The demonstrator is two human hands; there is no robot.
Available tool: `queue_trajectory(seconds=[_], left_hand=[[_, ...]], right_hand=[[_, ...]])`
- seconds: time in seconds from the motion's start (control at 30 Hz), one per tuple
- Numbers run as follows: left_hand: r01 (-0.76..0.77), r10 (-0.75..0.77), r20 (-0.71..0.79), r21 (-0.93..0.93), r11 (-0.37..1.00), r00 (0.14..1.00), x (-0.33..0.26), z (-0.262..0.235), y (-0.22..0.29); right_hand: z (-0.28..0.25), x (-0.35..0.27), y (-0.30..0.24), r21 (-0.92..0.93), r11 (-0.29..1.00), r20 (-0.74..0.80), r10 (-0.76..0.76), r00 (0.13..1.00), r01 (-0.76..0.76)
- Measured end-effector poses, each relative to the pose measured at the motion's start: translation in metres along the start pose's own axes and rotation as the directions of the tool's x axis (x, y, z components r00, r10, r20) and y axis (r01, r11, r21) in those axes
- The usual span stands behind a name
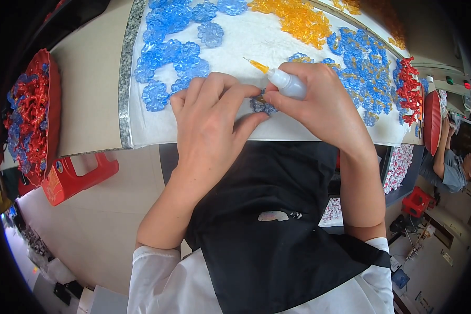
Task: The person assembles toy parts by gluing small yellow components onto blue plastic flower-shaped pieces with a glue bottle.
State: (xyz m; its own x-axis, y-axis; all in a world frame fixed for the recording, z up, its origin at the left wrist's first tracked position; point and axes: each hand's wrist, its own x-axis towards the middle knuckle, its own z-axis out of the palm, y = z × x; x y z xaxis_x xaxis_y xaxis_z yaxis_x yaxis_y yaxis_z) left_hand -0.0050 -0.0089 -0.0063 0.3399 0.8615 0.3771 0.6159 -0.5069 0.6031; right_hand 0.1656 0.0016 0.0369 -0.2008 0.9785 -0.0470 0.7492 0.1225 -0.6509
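My left hand [209, 115] pinches a clear blue flower-shaped plastic piece [261, 104] near the front edge of the white-covered table. Its thumb and index finger are closed around the piece's left side. My right hand [319, 97] is wrapped around a small white squeeze bottle [289, 85] with an orange needle tip [258, 66]. The needle points up and left, away from the flower piece. My right thumb and a finger meet at the piece's right edge, where a bit of yellow shows. The fingers cover much of the piece.
Many plain blue flower pieces [172, 55] lie at the left. Orange pieces [298, 22] are heaped at the back; blue-and-yellow ones [363, 65] spread at the right beside a red pile [409, 86]. A red basket [51, 118] stands far left. Another person [452, 162] sits far right.
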Motion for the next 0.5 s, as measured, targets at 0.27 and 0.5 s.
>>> queue_trajectory(seconds=[0.27,0.5], left_hand=[[0.003,-0.003,0.016,0.002,1.0,1.0,0.0,-0.001,0.001],[-0.009,0.009,0.0,-0.003,1.0,1.0,0.0,-0.003,0.002]], right_hand=[[0.0,0.002,0.002,-0.03,0.997,0.021,-0.066,0.998,0.066],[-0.004,0.001,-0.011,-0.124,0.991,0.079,-0.031,0.996,0.04]])
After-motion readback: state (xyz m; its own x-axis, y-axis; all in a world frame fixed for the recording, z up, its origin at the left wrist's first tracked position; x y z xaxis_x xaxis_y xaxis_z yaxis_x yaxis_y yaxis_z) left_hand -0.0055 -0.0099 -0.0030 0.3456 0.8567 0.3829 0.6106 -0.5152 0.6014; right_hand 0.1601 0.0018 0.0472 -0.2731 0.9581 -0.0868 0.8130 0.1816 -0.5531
